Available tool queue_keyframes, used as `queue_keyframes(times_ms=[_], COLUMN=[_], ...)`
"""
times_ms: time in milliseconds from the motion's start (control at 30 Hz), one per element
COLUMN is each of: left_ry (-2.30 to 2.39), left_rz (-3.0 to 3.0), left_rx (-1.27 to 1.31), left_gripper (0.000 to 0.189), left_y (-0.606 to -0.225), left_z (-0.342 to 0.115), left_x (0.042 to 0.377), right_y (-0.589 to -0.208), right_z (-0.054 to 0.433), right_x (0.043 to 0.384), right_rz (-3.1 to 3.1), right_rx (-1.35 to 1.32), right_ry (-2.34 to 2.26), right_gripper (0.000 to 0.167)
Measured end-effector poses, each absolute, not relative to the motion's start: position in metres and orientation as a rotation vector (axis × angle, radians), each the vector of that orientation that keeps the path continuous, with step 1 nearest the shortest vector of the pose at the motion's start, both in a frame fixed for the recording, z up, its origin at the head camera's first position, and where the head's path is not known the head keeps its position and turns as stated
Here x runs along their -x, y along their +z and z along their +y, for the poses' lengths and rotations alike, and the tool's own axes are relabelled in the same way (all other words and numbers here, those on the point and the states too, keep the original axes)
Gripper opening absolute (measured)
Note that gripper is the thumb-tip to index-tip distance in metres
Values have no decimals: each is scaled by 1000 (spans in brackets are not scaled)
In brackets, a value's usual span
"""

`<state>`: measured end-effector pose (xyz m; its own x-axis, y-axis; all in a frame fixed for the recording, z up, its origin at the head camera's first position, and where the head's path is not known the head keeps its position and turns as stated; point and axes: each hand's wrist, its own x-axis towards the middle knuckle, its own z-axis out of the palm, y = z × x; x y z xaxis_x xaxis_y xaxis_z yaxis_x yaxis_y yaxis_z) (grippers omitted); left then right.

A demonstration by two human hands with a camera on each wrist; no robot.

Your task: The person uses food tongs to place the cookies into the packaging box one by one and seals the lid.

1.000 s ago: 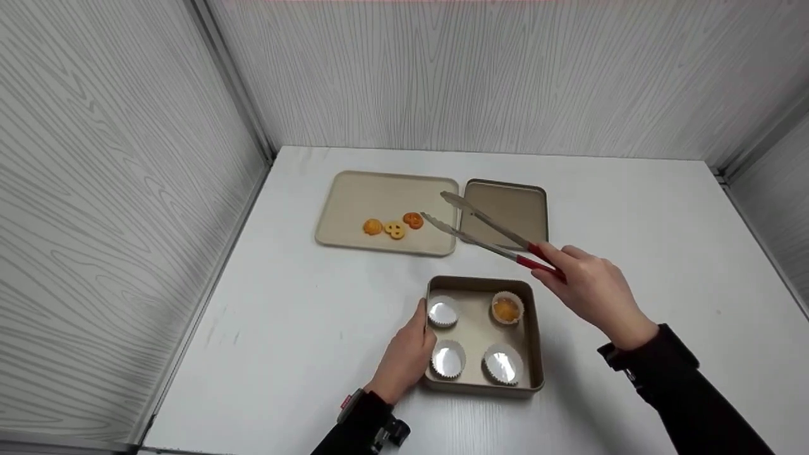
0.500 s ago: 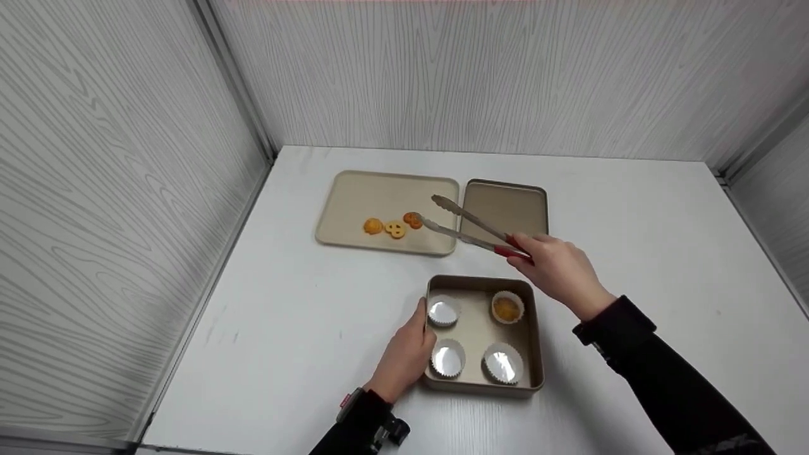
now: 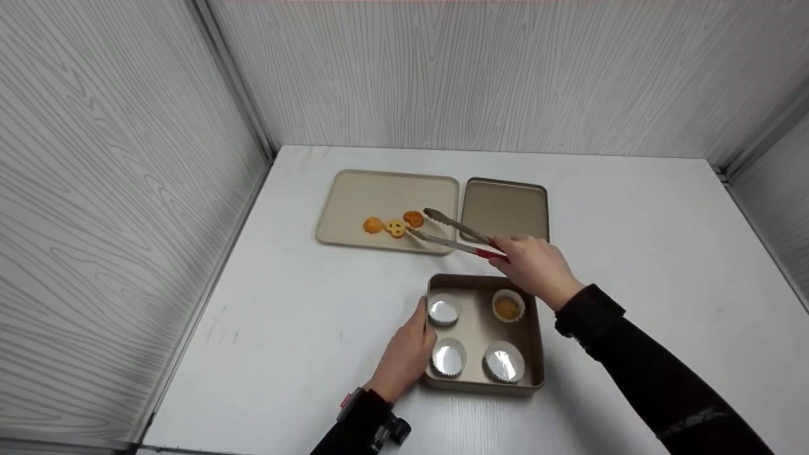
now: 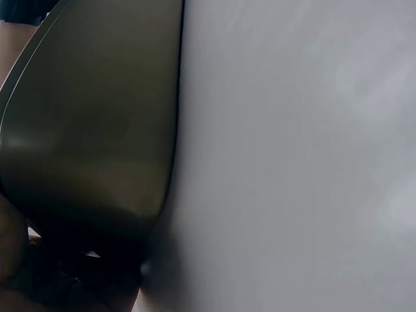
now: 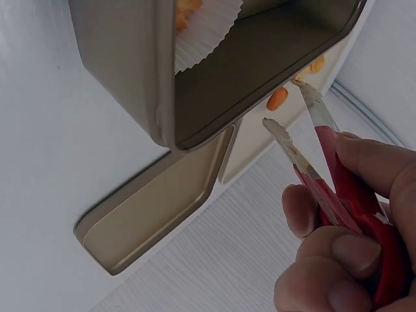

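My left hand (image 3: 402, 355) grips the left wall of a deep square baking pan (image 3: 475, 338), thumb along the rim. Inside the pan stand three white paper baking cups without cookies, such as the near right cup (image 3: 504, 362), and a cup holding an orange-brown cookie (image 3: 507, 309). My right hand (image 3: 537, 270) holds red-handled metal tongs (image 5: 351, 182), arms spread. Their tips are beside the reddish-brown pretzel cookie (image 3: 413, 219) on a beige tray (image 3: 385, 186), one tip on either side of it. A yellow pretzel cookie (image 3: 395, 229) and a round golden cookie (image 3: 373, 225) lie left of it.
A smaller brown tray (image 3: 505, 205) lies right of the beige tray, behind my right hand. White wood-grain panels enclose the table (image 3: 284, 316) at the back, left and right.
My right hand has moved left with the tongs, bringing their tips down around the reddish-brown pretzel cookie. The left hand and the pan have stayed in place.
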<state>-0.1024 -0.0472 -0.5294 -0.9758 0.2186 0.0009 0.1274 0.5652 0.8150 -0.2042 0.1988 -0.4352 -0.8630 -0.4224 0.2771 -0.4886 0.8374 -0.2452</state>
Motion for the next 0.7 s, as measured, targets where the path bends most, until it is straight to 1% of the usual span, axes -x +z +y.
queue_keyframes(times_ms=[700], left_ry=[1389], left_rz=[2671], left_rx=[-270], left_gripper=[62], left_y=[-528], left_z=[-47], left_x=[102], right_y=[-443], right_z=[187], right_x=[217], right_rz=[-2819], right_rx=[-720], right_ry=[425], right_gripper=[16])
